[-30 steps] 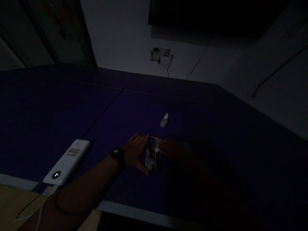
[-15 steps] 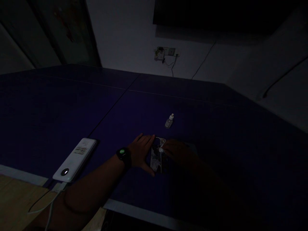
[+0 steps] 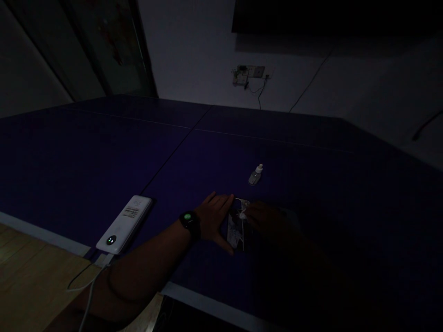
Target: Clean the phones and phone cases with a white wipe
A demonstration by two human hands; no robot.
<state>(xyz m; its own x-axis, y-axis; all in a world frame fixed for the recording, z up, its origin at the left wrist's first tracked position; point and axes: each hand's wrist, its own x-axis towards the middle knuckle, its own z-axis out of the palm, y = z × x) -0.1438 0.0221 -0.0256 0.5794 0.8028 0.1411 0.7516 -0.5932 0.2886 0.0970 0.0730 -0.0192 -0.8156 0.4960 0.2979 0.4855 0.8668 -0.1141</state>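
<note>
We had left hand (image 3: 212, 220) spread wide against left edge of phone (image 3: 235, 232), which lay flat on table (image 3: 194, 166). Our right hand (image 3: 266, 218), nearly closed, pinched white wipe (image 3: 242, 214) upon phone. Bottle (image 3: 255, 177) was beyond.

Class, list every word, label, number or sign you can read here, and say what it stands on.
None can be read for certain.
White device: printed lines, too small and blurred.
Its round display: lit marks, illegible.
Left wrist's watch: green patch, any characters illegible.
Bottle: no legible lettering.
</note>
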